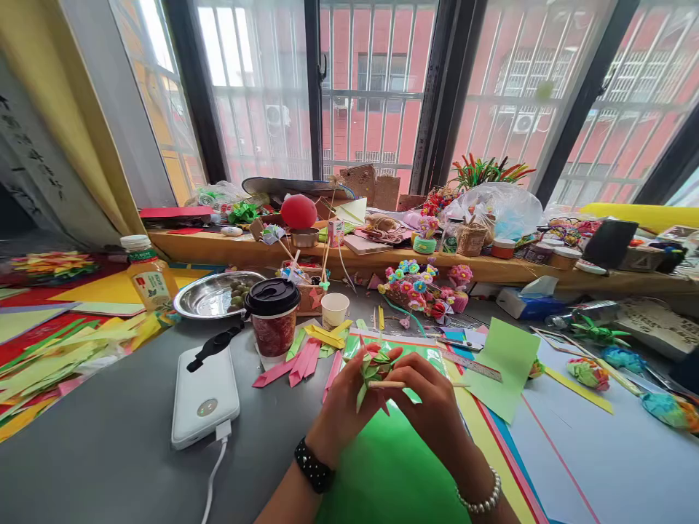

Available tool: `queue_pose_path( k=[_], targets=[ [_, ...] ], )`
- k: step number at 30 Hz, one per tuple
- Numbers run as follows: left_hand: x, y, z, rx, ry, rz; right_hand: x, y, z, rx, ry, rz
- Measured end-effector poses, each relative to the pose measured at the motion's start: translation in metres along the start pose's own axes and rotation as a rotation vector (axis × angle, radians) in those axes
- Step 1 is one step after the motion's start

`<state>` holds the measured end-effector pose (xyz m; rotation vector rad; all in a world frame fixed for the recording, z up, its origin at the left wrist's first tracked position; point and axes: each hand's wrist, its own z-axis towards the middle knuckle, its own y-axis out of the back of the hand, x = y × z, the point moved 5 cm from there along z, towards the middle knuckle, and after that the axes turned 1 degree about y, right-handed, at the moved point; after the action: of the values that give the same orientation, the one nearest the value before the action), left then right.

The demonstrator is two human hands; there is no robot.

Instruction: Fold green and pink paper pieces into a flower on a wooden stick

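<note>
Near the table's front, my left hand [337, 407] is closed around a small folded-paper flower [373, 370] with pointed green and pink petals. My right hand [431, 404] pinches a thin pale wooden stick [386, 385], lying roughly level. Its blunt left end reaches the flower's near side; whether it presses on the paper I cannot tell. The right fingertips come close to the petals. Below both hands lies a glossy green sheet [393, 466]. Just left of them are folded pink paper strips [306, 362] and yellow strips [330, 335].
A lidded coffee cup [273, 324], a paper cup [335, 311] and a metal bowl [196, 297] stand beyond the strips. A white power bank [204, 397] with a cable lies left. Rightward are a ruler [475, 366], light-green paper [505, 364] and crumpled colourful paper balls [588, 372].
</note>
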<state>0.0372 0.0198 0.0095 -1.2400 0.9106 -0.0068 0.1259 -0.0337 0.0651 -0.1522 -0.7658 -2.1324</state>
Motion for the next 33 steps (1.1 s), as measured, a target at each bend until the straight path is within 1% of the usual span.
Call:
queue_pose_path(
  k=[4, 7, 8, 10, 13, 17, 19, 20, 21, 23, 25, 26, 29, 33],
  targets=[
    [0.003, 0.008, 0.000, 0.012, -0.010, 0.009, 0.001, 0.002, -0.001, -0.051, 0.009, 0.007],
    [-0.001, 0.006, -0.001, 0.043, 0.007, -0.001, -0.008, 0.011, -0.002, -0.104, -0.046, -0.009],
    [-0.004, 0.003, -0.001, 0.074, 0.011, -0.022, -0.011, 0.014, -0.002, -0.102, -0.069, -0.024],
    [-0.009, -0.002, -0.002, 0.140, -0.009, -0.065, -0.017, 0.015, -0.001, -0.022, -0.095, -0.043],
    [-0.014, -0.006, -0.003, 0.217, -0.054, -0.098, -0.021, 0.014, -0.001, 0.065, -0.087, -0.054],
    [-0.011, -0.010, -0.004, 0.247, -0.051, -0.045, -0.023, 0.013, -0.002, 0.069, -0.091, -0.057],
    [-0.014, -0.011, -0.005, 0.221, -0.091, 0.045, -0.024, 0.014, -0.003, 0.033, -0.086, -0.083],
    [-0.016, -0.011, -0.005, 0.199, -0.115, 0.127, -0.024, 0.015, -0.004, 0.008, -0.079, -0.110],
    [-0.021, -0.010, -0.005, 0.170, -0.169, 0.226, -0.024, 0.017, -0.004, -0.018, -0.067, -0.148],
    [-0.032, -0.009, -0.006, 0.103, -0.324, 0.448, -0.023, 0.019, -0.005, -0.058, -0.037, -0.232],
    [-0.041, -0.005, -0.007, 0.020, -0.437, 0.712, -0.022, 0.020, -0.006, -0.069, -0.003, -0.294],
    [-0.043, -0.003, -0.007, -0.019, -0.449, 0.831, -0.021, 0.019, -0.006, -0.064, 0.013, -0.316],
    [-0.043, 0.000, -0.007, -0.047, -0.419, 1.052, -0.019, 0.016, -0.005, -0.037, 0.048, -0.357],
    [-0.042, -0.003, -0.007, -0.040, -0.442, 1.132, -0.017, 0.013, -0.006, -0.027, 0.064, -0.380]
  ],
)
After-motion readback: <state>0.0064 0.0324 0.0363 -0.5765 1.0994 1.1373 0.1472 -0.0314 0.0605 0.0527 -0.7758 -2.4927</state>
